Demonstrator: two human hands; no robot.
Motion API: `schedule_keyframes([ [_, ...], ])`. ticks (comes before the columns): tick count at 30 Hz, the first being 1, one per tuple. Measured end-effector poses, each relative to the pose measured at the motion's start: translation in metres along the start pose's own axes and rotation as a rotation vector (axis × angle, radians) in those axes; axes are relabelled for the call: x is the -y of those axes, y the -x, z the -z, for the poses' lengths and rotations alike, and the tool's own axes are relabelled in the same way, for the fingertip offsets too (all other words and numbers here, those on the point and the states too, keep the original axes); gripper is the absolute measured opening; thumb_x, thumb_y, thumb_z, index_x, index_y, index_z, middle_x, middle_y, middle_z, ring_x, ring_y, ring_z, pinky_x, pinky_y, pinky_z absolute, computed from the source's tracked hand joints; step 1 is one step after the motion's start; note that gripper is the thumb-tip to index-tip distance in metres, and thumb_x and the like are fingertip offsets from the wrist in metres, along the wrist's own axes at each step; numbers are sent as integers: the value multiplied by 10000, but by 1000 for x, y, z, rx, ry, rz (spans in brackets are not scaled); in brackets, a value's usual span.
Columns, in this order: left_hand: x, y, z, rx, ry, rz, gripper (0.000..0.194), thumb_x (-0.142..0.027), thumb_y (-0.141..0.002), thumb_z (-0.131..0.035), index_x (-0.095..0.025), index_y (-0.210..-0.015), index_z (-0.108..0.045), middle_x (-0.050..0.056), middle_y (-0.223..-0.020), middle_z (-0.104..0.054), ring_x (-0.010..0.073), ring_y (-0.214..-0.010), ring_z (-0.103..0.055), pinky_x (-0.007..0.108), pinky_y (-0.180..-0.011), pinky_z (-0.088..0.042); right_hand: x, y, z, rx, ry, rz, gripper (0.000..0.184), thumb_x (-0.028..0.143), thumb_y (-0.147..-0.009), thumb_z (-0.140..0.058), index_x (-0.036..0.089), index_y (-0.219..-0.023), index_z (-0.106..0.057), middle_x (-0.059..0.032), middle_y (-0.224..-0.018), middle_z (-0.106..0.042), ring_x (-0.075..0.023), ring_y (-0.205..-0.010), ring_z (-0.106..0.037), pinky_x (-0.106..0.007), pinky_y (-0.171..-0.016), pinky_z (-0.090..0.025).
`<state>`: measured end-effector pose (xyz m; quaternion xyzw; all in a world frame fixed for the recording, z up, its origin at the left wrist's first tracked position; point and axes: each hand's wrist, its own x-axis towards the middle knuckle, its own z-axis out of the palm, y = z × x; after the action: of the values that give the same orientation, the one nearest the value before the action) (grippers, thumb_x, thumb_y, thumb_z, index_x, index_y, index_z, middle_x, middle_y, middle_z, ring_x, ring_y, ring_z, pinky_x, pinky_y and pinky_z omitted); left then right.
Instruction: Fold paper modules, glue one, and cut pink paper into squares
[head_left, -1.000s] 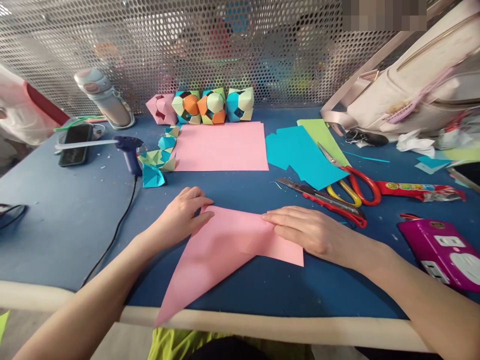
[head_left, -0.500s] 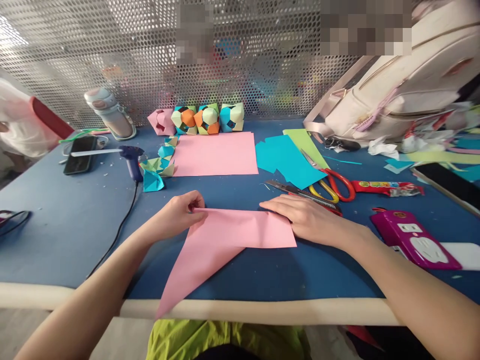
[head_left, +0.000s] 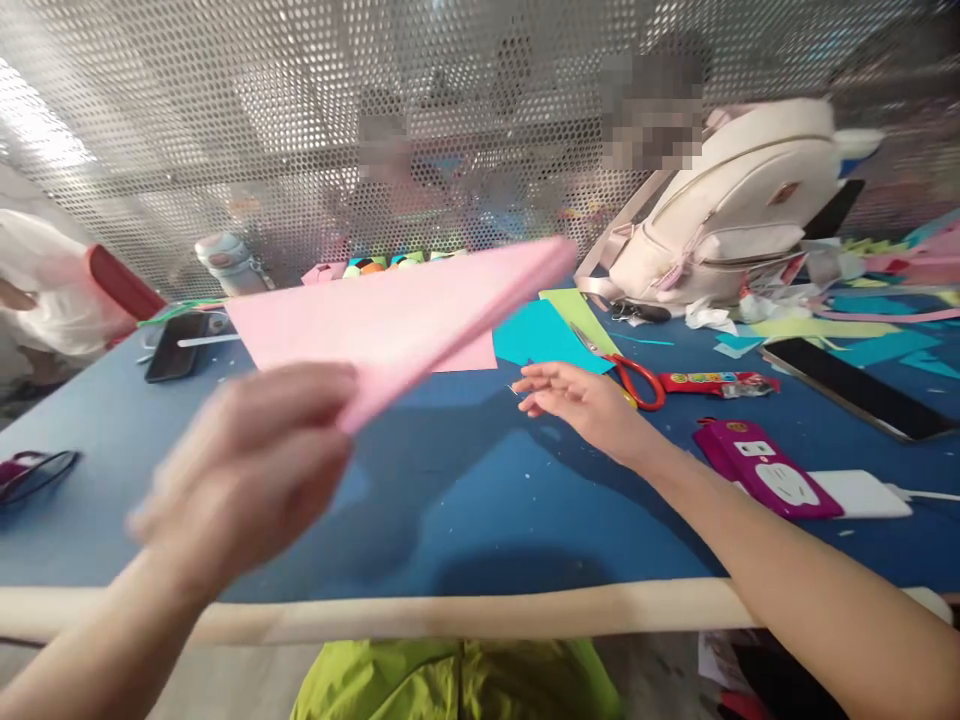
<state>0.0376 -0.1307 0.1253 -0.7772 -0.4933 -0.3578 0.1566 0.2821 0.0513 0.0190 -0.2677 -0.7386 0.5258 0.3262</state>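
Observation:
My left hand (head_left: 262,460), blurred by motion, pinches a sheet of pink paper (head_left: 375,320) by its near corner and holds it up off the table. The sheet is folded over, its far end pointing to the upper right. It hides most of the paper lying behind it. My right hand (head_left: 577,405) hovers over the table with its fingers apart and nothing in them. Just past it lie red-handled scissors (head_left: 641,382) and blue paper (head_left: 551,335). More pink paper (head_left: 472,356) shows beneath the raised sheet.
Folded paper shapes (head_left: 326,271) peek out at the back by a perforated metal screen (head_left: 300,130). A bottle (head_left: 225,262) and a phone (head_left: 176,348) are at left. On the right are a backpack (head_left: 720,220), a snack wrapper (head_left: 720,384), a purple device (head_left: 772,470) and another phone (head_left: 862,390).
My left hand has lifted the pink paper from the table, raising and turning it. My right hand has let go of the paper and opened. The head view has shifted slightly.

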Motion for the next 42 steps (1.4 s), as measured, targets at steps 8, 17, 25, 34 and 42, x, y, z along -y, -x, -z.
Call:
schedule_keyframes([
  [8,-2,42,-66,196,-284,-760,119,-126,-847,-509,-180,-838,-615,68,-936,-715,244,-1006,-657,436,-924,-546,15,-3,-1,-35,-577,-258,540,622,-878,-296,178,-995,-581,-130,-920,-700,-271,-913,-665,-403,-711,-554],
  [17,3,58,-86,235,-259,-764,117,-95,-868,-496,-130,-874,-607,102,-961,-706,248,-987,-659,457,-934,-524,9,-6,-9,-108,-861,-328,229,108,-659,-616,169,-876,-577,-18,-828,-683,-130,-741,-639,-213,-663,-529],
  [25,12,63,-83,209,-261,-684,129,-69,-855,-510,-139,-909,-603,112,-1010,-695,243,-1052,-630,462,-978,-482,9,-2,-15,-86,-801,-465,259,40,-665,-634,159,-893,-603,-29,-807,-689,-132,-677,-639,-235,-616,-550],
  [34,19,55,-81,-268,428,632,650,-216,-689,-753,-249,-1265,-452,120,-1390,-484,262,-1221,-520,387,-934,-490,8,-5,-16,-144,-878,-312,312,73,-649,-653,182,-938,-615,-17,-877,-704,-154,-769,-652,-264,-691,-545],
  [42,33,20,-70,-368,1070,1178,408,-254,-649,-716,-181,-1029,-588,21,-903,-676,110,-720,-615,221,-651,-506,7,-3,-14,-180,-723,-172,344,156,-597,-735,188,-910,-597,-13,-885,-689,-169,-785,-638,-309,-727,-528],
])
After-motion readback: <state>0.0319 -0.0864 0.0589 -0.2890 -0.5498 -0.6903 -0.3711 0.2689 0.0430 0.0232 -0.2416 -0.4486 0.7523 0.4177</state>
